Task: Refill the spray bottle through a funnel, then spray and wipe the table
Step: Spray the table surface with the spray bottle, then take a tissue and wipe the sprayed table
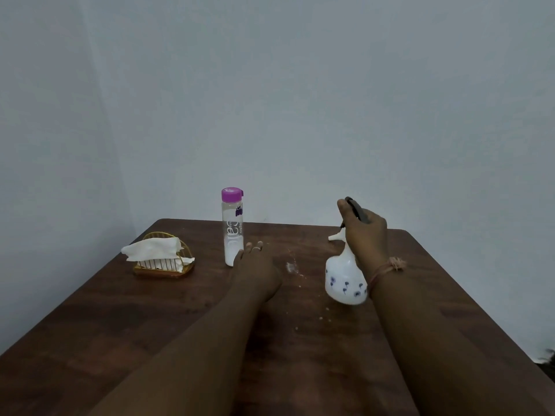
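My right hand (365,235) grips the head of a white spray bottle (344,277) with blue flower prints, held tilted just above the brown wooden table (150,319), nozzle pointing left. My left hand (255,265) rests palm down on the table, fingers extended toward the clear water bottle (232,228) with a purple cap, which stands upright just beyond the fingertips. A wet patch and small white droplets (291,267) lie on the wood between my hands. No funnel is in view.
A gold wire holder with white tissues (159,255) stands at the back left of the table. A plain grey wall rises behind the far edge. The table's right edge runs diagonally toward the lower right.
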Demonstrator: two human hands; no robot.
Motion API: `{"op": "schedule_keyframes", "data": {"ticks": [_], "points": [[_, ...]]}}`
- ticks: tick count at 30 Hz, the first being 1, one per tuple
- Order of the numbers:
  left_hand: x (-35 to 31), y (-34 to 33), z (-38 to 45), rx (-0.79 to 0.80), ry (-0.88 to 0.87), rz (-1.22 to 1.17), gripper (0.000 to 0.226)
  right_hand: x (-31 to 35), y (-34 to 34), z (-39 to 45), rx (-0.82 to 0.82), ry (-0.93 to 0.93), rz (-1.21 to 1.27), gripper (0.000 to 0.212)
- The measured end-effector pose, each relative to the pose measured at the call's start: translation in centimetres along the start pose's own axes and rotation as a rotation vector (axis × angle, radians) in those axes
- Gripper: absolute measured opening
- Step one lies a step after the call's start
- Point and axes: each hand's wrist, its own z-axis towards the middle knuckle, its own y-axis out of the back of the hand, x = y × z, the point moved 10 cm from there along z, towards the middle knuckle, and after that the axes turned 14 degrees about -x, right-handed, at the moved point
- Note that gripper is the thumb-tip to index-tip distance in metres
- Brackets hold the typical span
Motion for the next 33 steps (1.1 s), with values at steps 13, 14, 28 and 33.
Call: {"op": "schedule_keyframes", "data": {"ticks": [13, 14, 28, 33], "points": [[2.8, -1.0, 0.8, -0.019, 0.024, 0.013, 0.042, -6.2, -5.0, 3.5, -0.051, 0.117, -0.139, 0.027], [3.0, -1.0, 1.0, -0.035, 0.028, 0.007, 0.039, -6.7, -5.0, 3.5, -0.078, 0.142, -0.269, 0.032], [3.9, -0.6, 0.8, -0.095, 0.056, -0.057, 0.023, -10.7, -6.4, 5.6, 0.034, 0.084, -0.512, 0.038], [3.9, 0.3, 0.6, -0.118, 0.034, -0.078, 0.026, -10.7, -6.9, 5.5, 0.009, 0.102, -0.492, 0.04]]}}
